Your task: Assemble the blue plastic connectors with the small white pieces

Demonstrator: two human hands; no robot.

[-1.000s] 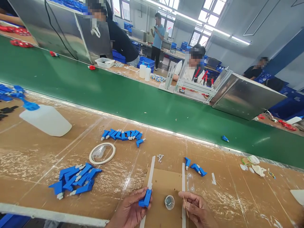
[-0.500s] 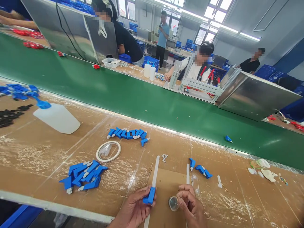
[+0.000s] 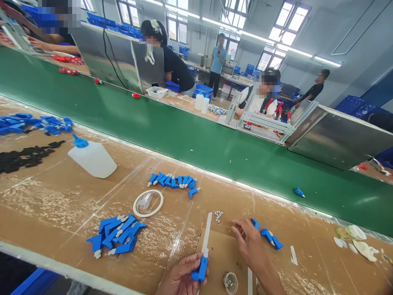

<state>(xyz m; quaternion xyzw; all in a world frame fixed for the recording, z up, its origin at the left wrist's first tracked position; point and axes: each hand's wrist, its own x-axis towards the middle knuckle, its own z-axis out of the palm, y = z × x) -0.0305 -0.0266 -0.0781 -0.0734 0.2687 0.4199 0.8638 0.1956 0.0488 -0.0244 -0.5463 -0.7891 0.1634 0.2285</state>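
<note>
A blue piece (image 3: 201, 268) is gripped in the left hand (image 3: 186, 273) over the worktop (image 3: 156, 256), apparently being steadied, while the right hand (image 3: 250, 239) is poised, fingers curled, near small white bits (image 3: 218, 216); whether anything is pinched cannot be told. Delicate fingertip control seems called for.

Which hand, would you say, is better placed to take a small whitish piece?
Probably the right hand: it is nearer the small whitish pieces, while the left hand holds a blue plastic part.
</note>
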